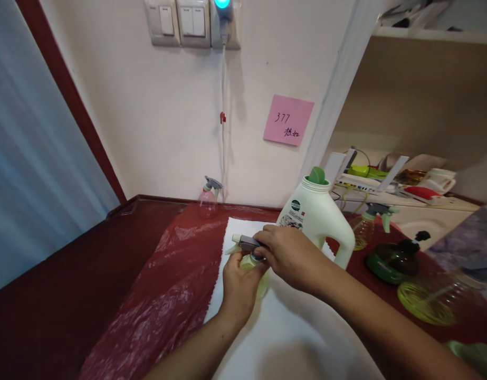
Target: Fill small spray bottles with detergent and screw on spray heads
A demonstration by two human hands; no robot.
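A clear spray bottle with yellowish liquid stands over the white sheet. My left hand is wrapped round its upper body, just under the neck. On top sits a grey and pale green trigger spray head, pointing left. My right hand is closed on the back of this head and its collar, the fingertips partly hidden. Right behind my hands stands a pale green jug with a handle. Its mouth is uncapped, and a green piece sticks up there.
A pink spray bottle stands by the wall on red plastic film. To the right are another spray bottle, a dark green pump bottle and a clear bottle with yellow liquid. A white router sits behind them.
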